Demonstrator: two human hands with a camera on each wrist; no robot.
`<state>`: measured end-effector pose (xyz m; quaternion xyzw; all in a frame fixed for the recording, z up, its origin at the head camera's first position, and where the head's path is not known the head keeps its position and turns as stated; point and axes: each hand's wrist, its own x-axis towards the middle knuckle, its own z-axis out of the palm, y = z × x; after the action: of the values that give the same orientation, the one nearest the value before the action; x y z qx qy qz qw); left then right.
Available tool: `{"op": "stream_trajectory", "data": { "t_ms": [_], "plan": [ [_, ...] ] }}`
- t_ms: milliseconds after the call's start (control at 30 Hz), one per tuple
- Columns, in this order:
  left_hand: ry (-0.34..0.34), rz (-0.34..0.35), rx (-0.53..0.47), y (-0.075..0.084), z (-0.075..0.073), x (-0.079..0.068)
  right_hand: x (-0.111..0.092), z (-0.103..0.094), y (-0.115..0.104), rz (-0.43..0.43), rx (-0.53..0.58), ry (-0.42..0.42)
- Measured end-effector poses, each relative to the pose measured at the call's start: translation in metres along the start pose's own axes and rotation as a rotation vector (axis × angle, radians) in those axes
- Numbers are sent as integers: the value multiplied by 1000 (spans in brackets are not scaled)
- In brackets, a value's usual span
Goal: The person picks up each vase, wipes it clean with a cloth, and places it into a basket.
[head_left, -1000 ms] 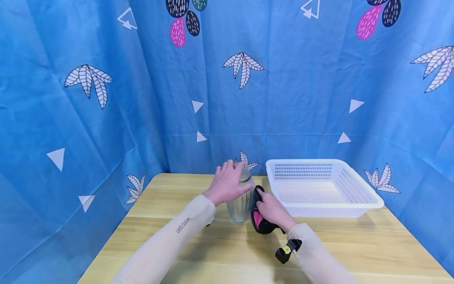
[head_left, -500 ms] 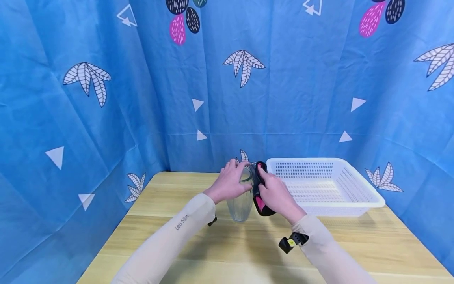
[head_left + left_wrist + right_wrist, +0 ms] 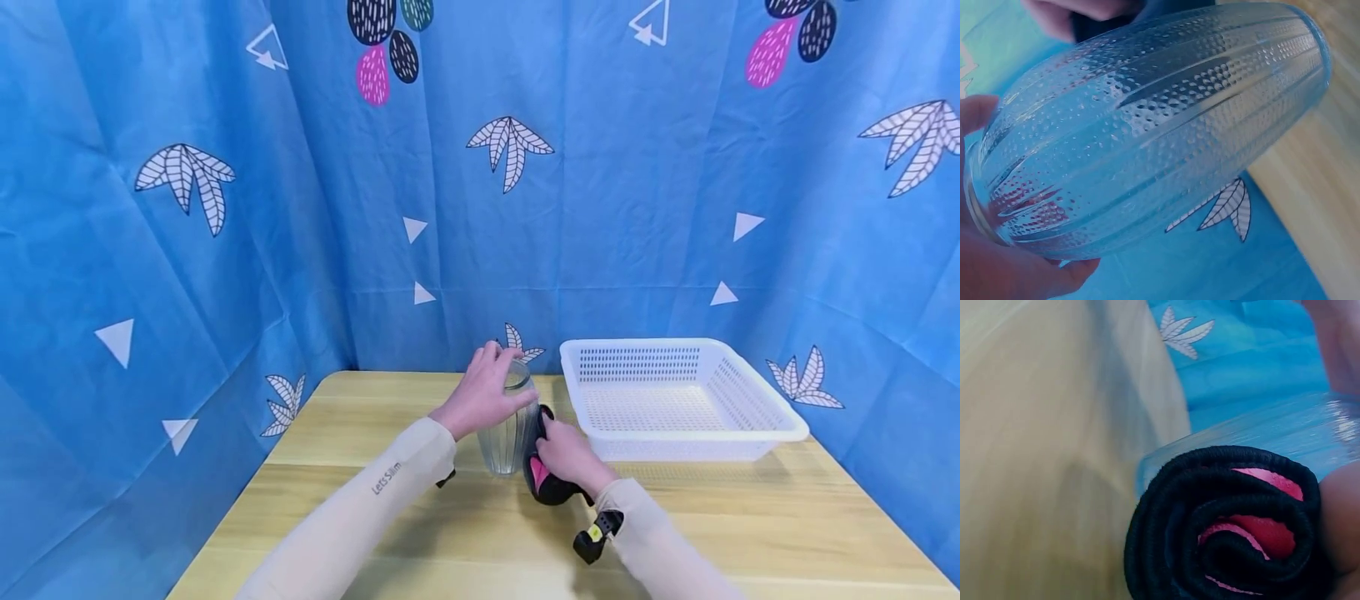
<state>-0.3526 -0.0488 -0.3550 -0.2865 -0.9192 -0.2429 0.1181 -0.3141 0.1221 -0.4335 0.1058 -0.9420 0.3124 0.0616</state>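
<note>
A clear ribbed glass vase (image 3: 501, 446) stands upright on the table. My left hand (image 3: 483, 398) grips it around the rim, fingers on the far side and thumb on the near side. In the left wrist view dimpled bands run along the vase (image 3: 1147, 137). My right hand (image 3: 572, 457) pinches a rolled-up black and pink mat (image 3: 553, 490) with a stitched edge, held against the vase's right side. The right wrist view shows the mat's coiled end (image 3: 1160, 515), pink between black layers. The fingertips behind the mat are hidden.
A white perforated plastic basket (image 3: 697, 435) stands at the back right, just beyond the right hand. The wooden table (image 3: 712, 521) ends at a blue patterned curtain (image 3: 465, 217) behind and at both sides.
My right hand rose with the mat along the vase half a second ago and is now back down, slightly lower than at first. My left hand keeps its grip on the rim.
</note>
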Motion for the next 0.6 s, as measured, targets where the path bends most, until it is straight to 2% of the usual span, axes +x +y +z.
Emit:
{"op": "stream_trajectory", "data": {
  "t_ms": [167,333,500,600],
  "plan": [
    [22,-49,-5,0,2,-3,-3,12,6,-23,-55,-24],
    [44,-85,37,2,2,-4,-3,11,7,3,27,-11],
    [43,-126,71,5,-2,-5,-1,-6,-1,46,137,1],
    [15,-129,33,8,-7,-4,1,-24,-10,33,156,44]
  ]
}}
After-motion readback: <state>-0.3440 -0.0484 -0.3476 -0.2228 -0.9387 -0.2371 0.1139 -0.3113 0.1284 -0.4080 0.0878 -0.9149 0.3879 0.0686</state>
